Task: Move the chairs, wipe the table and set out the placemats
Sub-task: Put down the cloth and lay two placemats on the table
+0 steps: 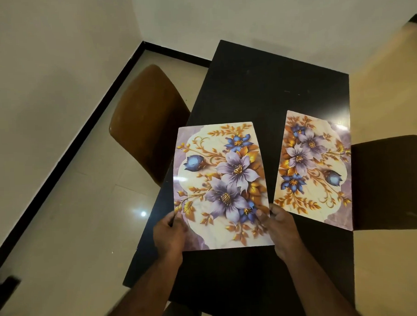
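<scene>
A: Far left: pale wall, black skirting, glossy beige floor tiles with one bright reflection. Any containers?

B: None in view; nothing holding contents.

A: Next rightward?

B: Brown chair, padded, standing at the left edge of the black table, its seat partly tucked under the tabletop.

A: Then the left hand?

B: Left hand, forearm entering from the bottom of the frame, closed in a pinch on the near left edge of the left placemat; thumb on top of the printed face, fingers hidden beneath.

A: And that placemat itself?

B: Rectangular, floral print of purple and blue blooms with gold leaves on a cream ground. Long axis running away from the person. Far end slightly curved. Positioned over the left half of the table, its left edge reaching past the table's left edge. Flat on the surface or held just above: cannot tell.

A: Right hand?

B: Right hand, pinching the near right edge of the same mat, thumb on top, other fingers beneath or curled behind. Mat thus spanning between both hands, extending away from them.

A: Further right?

B: Second placemat, same print turned end for end, lying flat on the table's right half, close beside the held mat without touching, clear of both hands.

A: Far right?

B: Dark chair against the table's right edge, beside the second mat.
</scene>
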Tool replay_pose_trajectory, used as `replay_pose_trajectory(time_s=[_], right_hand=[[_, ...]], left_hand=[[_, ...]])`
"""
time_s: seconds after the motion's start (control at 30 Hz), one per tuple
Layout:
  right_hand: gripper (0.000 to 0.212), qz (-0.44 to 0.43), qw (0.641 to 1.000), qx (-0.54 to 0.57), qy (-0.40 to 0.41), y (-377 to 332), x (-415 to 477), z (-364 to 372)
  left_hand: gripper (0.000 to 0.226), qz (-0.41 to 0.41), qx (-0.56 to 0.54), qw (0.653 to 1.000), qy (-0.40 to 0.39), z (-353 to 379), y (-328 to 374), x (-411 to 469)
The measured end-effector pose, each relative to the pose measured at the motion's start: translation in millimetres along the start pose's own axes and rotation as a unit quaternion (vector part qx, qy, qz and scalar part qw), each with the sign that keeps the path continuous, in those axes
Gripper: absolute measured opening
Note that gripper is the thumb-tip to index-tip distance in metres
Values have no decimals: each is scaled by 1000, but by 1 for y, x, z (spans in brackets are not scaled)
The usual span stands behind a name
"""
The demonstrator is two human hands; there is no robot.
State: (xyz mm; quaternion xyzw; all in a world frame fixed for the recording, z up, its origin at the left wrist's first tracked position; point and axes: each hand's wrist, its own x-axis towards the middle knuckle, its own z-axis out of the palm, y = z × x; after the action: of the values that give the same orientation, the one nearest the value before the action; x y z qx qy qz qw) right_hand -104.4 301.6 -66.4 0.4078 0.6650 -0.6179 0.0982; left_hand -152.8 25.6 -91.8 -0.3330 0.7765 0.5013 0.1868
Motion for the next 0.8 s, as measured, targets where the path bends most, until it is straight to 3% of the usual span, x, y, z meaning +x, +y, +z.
replay_pose_trajectory(time_s=[0.13, 0.27, 0.5, 0.63, 0.8], right_hand=[[14, 6, 998, 61, 5, 5, 0, -3], [14, -3, 1000, -19, 23, 14, 13, 2], [36, -69, 980, -162, 96, -13, 47, 22], [27, -108, 969, -190, 117, -50, 67, 34], [32, -127, 963, -181, 157, -76, 98, 49]], left_hand=[[26, 50, -26, 998, -17, -12, 25, 14], [31, 140, 33, 989, -36, -19, 42, 36], [32, 302, 155, 940, -34, -24, 77, 89], [30, 344, 167, 923, -30, -20, 116, 124], [29, 356, 154, 921, -31, -11, 151, 158]])
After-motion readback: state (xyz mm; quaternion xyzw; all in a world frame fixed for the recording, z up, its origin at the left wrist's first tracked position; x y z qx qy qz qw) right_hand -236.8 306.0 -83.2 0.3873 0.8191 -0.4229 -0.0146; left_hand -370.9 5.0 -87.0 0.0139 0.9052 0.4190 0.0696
